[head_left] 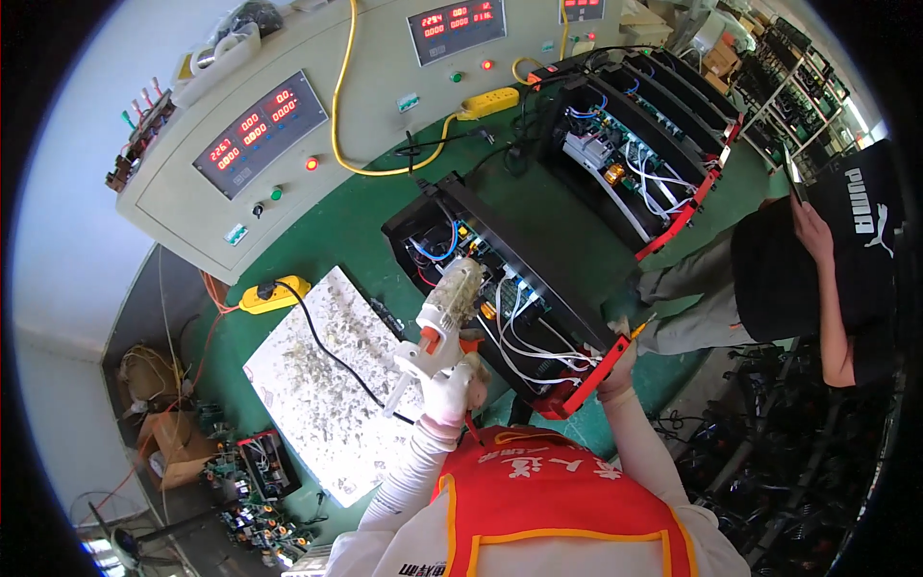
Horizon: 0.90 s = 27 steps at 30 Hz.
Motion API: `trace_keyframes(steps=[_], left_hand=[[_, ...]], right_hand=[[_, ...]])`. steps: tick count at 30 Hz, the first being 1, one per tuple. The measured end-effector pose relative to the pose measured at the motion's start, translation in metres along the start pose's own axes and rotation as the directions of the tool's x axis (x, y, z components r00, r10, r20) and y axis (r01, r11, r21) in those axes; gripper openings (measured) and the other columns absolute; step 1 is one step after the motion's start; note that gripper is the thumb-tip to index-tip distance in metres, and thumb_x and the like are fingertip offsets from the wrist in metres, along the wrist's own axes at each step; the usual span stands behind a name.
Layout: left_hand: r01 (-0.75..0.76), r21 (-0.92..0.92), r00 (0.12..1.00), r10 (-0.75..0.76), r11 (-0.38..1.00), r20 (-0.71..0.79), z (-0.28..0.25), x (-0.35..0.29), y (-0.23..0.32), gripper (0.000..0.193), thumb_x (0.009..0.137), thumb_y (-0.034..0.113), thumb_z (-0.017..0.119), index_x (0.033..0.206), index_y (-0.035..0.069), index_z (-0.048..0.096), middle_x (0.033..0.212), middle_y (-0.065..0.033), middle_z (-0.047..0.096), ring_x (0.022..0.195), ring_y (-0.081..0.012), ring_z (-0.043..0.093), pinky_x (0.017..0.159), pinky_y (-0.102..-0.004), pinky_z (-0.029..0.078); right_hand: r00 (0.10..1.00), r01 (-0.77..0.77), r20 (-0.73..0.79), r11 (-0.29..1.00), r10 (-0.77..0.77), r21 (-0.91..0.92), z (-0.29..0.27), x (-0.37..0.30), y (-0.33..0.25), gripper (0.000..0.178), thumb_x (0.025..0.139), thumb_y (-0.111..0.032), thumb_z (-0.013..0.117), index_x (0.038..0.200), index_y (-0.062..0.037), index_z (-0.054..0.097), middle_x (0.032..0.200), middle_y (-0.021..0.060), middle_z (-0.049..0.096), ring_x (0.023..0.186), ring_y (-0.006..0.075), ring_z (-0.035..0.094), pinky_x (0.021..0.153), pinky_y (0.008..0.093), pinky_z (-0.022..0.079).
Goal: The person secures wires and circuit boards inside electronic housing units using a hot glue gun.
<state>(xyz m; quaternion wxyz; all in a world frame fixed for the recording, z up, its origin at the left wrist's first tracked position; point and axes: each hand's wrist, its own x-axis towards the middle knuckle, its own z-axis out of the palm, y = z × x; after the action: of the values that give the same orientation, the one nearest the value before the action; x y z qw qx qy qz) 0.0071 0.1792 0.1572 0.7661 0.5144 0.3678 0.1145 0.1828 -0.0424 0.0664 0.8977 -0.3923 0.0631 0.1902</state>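
My left hand (452,389), in a white glove, is closed round the handle of a white hot glue gun (444,313). The gun's stained nozzle end is over the open black casing (514,279), which has a red front panel (588,377), circuit boards and blue and white wires inside. My right hand (618,370) grips the right end of the red panel. A thin yellow-tipped tool (642,327) sticks out beside its fingers; how it is held is unclear. The gun's black cord (336,358) runs across a glue-spotted white board (332,385).
More open casings (630,159) stand at the far right of the green bench. A grey console (385,87) with red displays lines the back, with yellow power strips (274,295) nearby. Circuit boards (264,519) lie lower left. A person (817,260) stands at right.
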Motion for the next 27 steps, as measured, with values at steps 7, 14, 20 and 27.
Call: trace_keyframes(steps=[7,14,20,27], left_hand=[[-0.102,0.178,0.993,0.109,0.979,-0.034,0.002,0.017,-0.001,0.023,0.085,0.019,0.055,0.086,-0.003,0.064,0.075,-0.0096,0.065,0.069,-0.019,0.061,0.065,-0.0297,0.047],[-0.114,0.085,0.992,0.117,0.99,-0.038,0.007,0.019,0.012,0.023,0.085,0.019,0.057,0.088,-0.003,0.064,0.074,-0.0089,0.065,0.065,-0.0179,0.061,0.062,-0.0289,0.047],[-0.082,0.042,0.994,0.085,0.996,-0.067,0.005,0.025,0.001,0.022,0.084,0.018,0.06,0.091,-0.003,0.063,0.072,-0.0092,0.064,0.064,-0.0184,0.06,0.061,-0.0291,0.047],[-0.013,-0.038,0.998,0.011,0.999,-0.057,0.004,0.025,0.006,0.023,0.081,0.003,0.063,0.102,0.001,0.055,0.077,-0.0067,0.059,0.057,-0.015,0.059,0.052,-0.0276,0.047]], right_hand=[[0.992,0.021,-0.126,0.998,-0.029,-0.065,-0.01,0.005,0.007,0.032,0.097,-0.029,0.048,0.069,-0.0135,0.048,0.056,-0.0008,0.048,0.047,0.0116,0.047,0.045,0.0264,0.04],[0.995,0.073,-0.051,0.976,-0.085,-0.206,-0.001,0.002,0.003,0.04,0.099,-0.033,0.042,0.066,-0.0123,0.049,0.051,0.0035,0.051,0.042,0.0149,0.048,0.043,0.0287,0.042],[0.983,0.105,-0.103,0.922,-0.154,-0.372,-0.002,0.001,0.003,0.037,0.099,-0.031,0.045,0.066,-0.0131,0.047,0.052,0.0009,0.047,0.042,0.0131,0.045,0.043,0.0268,0.039],[0.949,0.195,-0.106,0.819,-0.296,-0.54,-0.033,0.01,0.02,0.035,0.099,-0.029,0.046,0.067,-0.013,0.047,0.054,-0.0004,0.048,0.044,0.0118,0.045,0.043,0.0259,0.039]])
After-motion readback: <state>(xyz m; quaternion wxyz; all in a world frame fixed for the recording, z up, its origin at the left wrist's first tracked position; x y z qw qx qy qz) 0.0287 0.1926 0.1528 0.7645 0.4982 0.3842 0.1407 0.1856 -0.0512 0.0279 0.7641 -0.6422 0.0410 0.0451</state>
